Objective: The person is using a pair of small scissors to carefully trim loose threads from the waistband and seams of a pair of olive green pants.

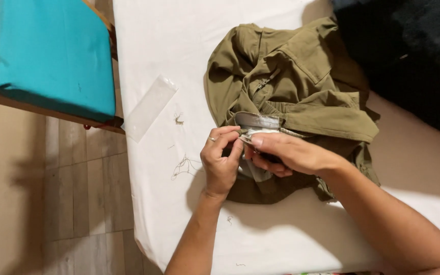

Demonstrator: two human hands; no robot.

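Olive garment is lying soft, light and crumpled on the desk; left hand and right hand are both pinching its pale inner seam, the firmest hold.

Olive green all over the crumpled garment, and there's a pale grey-white strip of lining showing at its edge. It lies on a plain white table cover, with a few dark thread scraps on the white. A clear, colourless plastic sleeve is off to the side. The cushion is bright turquoise on light brown wood; the floor is grey-beige planks. A dark, near-black fabric is in the far corner.
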